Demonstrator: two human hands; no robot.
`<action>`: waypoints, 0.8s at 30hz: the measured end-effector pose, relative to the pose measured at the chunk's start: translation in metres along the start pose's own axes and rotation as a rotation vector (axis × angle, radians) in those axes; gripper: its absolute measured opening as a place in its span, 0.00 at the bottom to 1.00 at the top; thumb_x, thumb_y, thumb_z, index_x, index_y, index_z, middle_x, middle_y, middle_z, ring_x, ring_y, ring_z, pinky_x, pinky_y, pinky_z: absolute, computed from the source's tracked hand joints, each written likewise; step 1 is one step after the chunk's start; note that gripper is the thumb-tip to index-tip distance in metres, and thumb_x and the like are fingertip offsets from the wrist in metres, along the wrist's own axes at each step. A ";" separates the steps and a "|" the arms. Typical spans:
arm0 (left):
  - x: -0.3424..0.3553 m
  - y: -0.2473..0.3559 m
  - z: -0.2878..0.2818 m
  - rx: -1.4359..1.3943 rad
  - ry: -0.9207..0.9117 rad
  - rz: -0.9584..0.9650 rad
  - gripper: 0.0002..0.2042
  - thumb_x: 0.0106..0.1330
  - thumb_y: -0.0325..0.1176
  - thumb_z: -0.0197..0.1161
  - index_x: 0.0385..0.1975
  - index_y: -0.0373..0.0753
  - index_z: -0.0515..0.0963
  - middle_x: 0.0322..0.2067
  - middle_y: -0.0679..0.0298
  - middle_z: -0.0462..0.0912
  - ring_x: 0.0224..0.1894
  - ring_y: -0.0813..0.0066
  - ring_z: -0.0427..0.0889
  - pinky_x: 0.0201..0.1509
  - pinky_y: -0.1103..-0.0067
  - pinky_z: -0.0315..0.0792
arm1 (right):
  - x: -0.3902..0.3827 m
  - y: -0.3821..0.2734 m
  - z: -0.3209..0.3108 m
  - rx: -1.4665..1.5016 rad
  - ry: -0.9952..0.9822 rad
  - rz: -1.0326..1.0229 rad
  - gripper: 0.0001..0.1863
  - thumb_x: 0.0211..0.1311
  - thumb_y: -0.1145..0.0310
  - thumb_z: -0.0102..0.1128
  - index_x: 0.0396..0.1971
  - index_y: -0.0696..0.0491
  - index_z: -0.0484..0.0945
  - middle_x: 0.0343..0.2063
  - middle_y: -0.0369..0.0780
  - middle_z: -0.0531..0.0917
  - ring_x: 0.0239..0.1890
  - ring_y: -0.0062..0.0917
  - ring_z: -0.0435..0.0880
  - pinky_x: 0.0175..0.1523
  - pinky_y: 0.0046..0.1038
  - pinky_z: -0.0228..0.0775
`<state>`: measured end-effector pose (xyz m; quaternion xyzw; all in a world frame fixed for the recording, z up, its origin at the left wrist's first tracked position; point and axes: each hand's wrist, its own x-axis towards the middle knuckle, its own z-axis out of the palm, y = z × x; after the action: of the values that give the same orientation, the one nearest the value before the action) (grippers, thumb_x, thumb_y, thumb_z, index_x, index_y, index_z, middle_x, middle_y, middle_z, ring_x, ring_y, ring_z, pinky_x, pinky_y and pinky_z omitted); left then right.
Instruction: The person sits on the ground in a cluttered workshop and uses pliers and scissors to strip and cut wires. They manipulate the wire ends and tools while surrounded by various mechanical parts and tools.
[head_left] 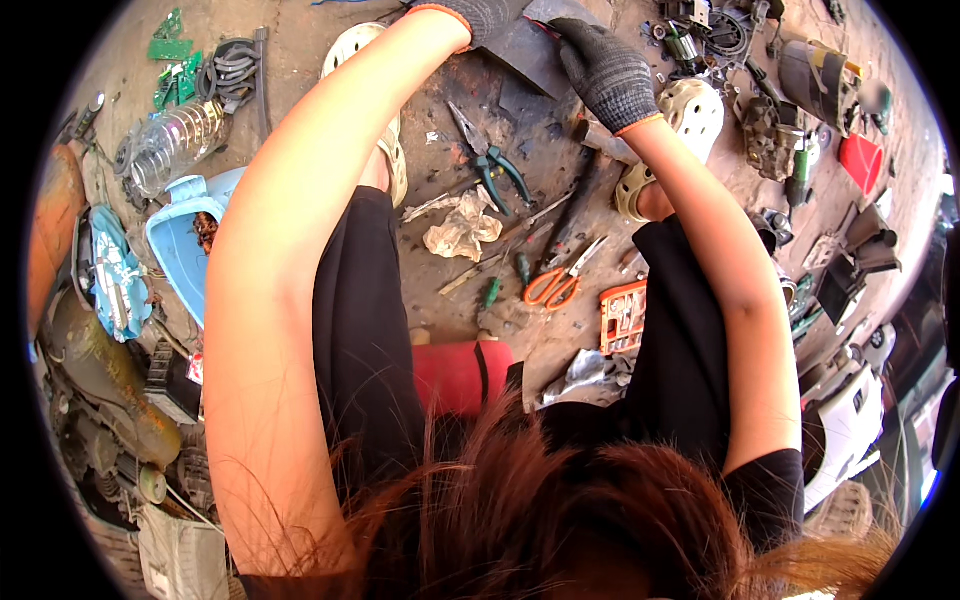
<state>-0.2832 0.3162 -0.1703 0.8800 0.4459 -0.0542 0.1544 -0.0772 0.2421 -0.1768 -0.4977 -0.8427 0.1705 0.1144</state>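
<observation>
My left hand [487, 18], in a dark grey knit glove with an orange cuff, is cut off by the upper edge; its fingers are mostly out of sight. It rests against a dark flat sheet [528, 58]. Across from it, my right hand [607, 78], gloved alike, has its fingers closed on the sheet's right edge. Nearer to me lie pliers [487, 158] with green-and-black handles, their jaws pointing away. Right of these is a hammer [607, 142] with a dark handle. Orange-handled scissors [556, 286] and a crumpled piece of paper or plastic [463, 229] are closer still.
My pale clogs [694, 118] flank the tools. A blue basin [180, 230], a clear plastic bottle [170, 150] and green circuit boards [176, 80] are at left. An orange tool case [623, 316] lies by my right leg. Metal parts [772, 140] and a red cup-like piece [861, 162] are farther right.
</observation>
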 end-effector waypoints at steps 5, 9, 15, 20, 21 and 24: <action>0.001 -0.009 0.001 -0.063 -0.089 0.014 0.14 0.63 0.28 0.48 0.41 0.34 0.81 0.49 0.48 0.78 0.52 0.55 0.79 0.56 0.69 0.72 | 0.019 -0.023 -0.013 0.090 -0.029 0.084 0.14 0.60 0.66 0.54 0.47 0.45 0.77 0.38 0.49 0.78 0.35 0.47 0.80 0.40 0.43 0.73; -0.002 -0.017 0.001 -0.098 -0.079 0.088 0.13 0.63 0.30 0.50 0.40 0.35 0.81 0.46 0.48 0.79 0.50 0.54 0.79 0.55 0.68 0.72 | 0.027 -0.024 -0.012 0.009 -0.050 0.083 0.12 0.57 0.66 0.58 0.42 0.46 0.79 0.34 0.48 0.75 0.34 0.45 0.78 0.38 0.42 0.72; -0.009 -0.021 0.007 -0.186 0.091 0.154 0.10 0.60 0.31 0.54 0.35 0.38 0.82 0.40 0.48 0.80 0.45 0.52 0.80 0.50 0.67 0.73 | 0.031 -0.022 -0.008 0.041 -0.057 0.025 0.17 0.53 0.69 0.58 0.45 0.45 0.79 0.33 0.47 0.75 0.32 0.44 0.77 0.36 0.41 0.72; -0.007 -0.020 0.001 -0.203 0.048 0.061 0.08 0.56 0.32 0.58 0.31 0.40 0.83 0.36 0.49 0.81 0.42 0.50 0.81 0.46 0.65 0.73 | 0.029 -0.013 -0.008 0.223 0.017 -0.062 0.19 0.50 0.73 0.57 0.45 0.46 0.79 0.33 0.47 0.75 0.32 0.44 0.77 0.36 0.40 0.71; -0.007 -0.020 0.002 -0.251 0.037 0.046 0.08 0.56 0.32 0.58 0.31 0.40 0.83 0.35 0.49 0.82 0.41 0.50 0.81 0.46 0.65 0.73 | 0.030 -0.011 -0.010 0.225 0.014 -0.085 0.19 0.49 0.73 0.57 0.45 0.46 0.79 0.33 0.47 0.75 0.32 0.44 0.77 0.36 0.40 0.71; -0.012 -0.024 0.004 -0.336 0.002 -0.004 0.09 0.55 0.32 0.59 0.32 0.40 0.84 0.34 0.49 0.82 0.40 0.51 0.81 0.44 0.65 0.73 | 0.038 -0.011 -0.010 0.270 0.019 -0.191 0.20 0.49 0.74 0.57 0.45 0.47 0.79 0.31 0.47 0.75 0.31 0.43 0.77 0.36 0.39 0.71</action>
<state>-0.3095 0.3196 -0.1764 0.8410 0.4504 0.0216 0.2991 -0.1001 0.2726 -0.1622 -0.3967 -0.8546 0.2659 0.2037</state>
